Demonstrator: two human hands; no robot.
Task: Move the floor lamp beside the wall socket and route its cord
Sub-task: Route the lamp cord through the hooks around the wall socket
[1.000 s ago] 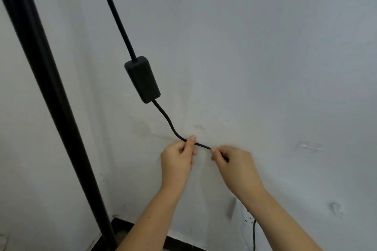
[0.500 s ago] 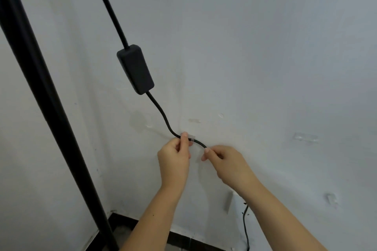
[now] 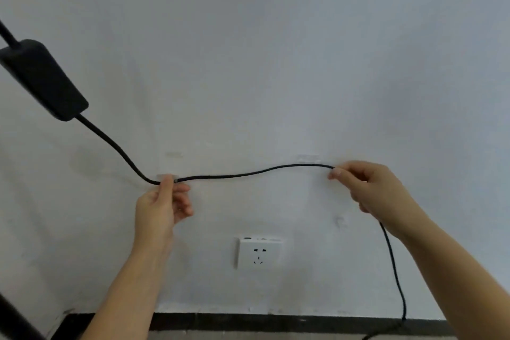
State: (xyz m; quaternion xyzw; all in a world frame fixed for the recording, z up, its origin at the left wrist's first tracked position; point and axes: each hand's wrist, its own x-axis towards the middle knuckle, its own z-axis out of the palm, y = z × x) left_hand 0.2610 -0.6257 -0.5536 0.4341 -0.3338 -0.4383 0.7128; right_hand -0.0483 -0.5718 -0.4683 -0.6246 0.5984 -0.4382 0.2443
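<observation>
Two hands have spread apart: left hand [image 3: 162, 207] pins the thin black lamp cord [image 3: 248, 174] at a clear wall clip [image 3: 165, 176], right hand [image 3: 369, 188] pinches it toward three o'clock, so the span now stretches above the white wall socket [image 3: 259, 254], ready for the next clip [image 3: 309, 158].

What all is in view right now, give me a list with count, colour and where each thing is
cord: one, black, strung along the wall between both hands, then hanging to the floor at right
inline switch box: one, black, upper left on the cord
clear clips: about three, transparent, stuck to the wall near the cord
wall socket: one, white, low centre, nothing plugged in
skirting: one strip, black, along the wall's base
left hand: pinching the cord at a clip
right hand: pinching the cord
</observation>
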